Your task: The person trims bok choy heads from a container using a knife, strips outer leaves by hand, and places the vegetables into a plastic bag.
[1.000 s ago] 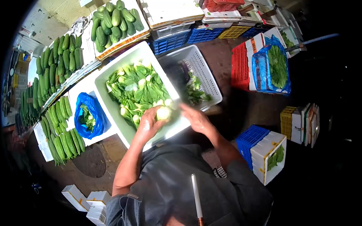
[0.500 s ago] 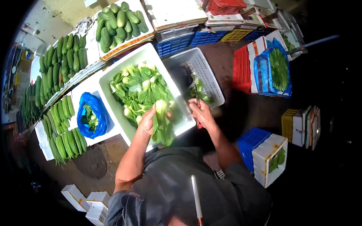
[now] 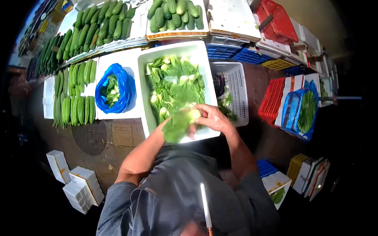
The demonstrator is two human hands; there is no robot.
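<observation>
A head of bok choy (image 3: 178, 125) lies across my left hand (image 3: 191, 132), its pale base towards the right and its blurred leaves hanging left. The leaves hide most of that hand; some fingertips show below the base. My right hand (image 3: 214, 118) is closed at the base, around a slim red-handled cutting tool (image 3: 204, 114). Only a bit of red shows, so I cannot tell whether it is a knife or scissors. Both hands are over the near end of a white foam box (image 3: 143, 100), which holds many more bok choy (image 3: 177, 80).
Left of the box, a blue plastic bag (image 3: 128, 88) holds leafy greens. Luffas (image 3: 78, 110) and cucumbers (image 3: 179, 13) lie on boards further off. A grey perforated crate (image 3: 238, 82) with trimmings adjoins the box's right side. Red crates (image 3: 271, 98) and foam boxes (image 3: 84, 185) stand around.
My right hand has come left from beyond the box rim to the bok choy's base. The bok choy has tipped from upright to sideways. The whole view has shifted.
</observation>
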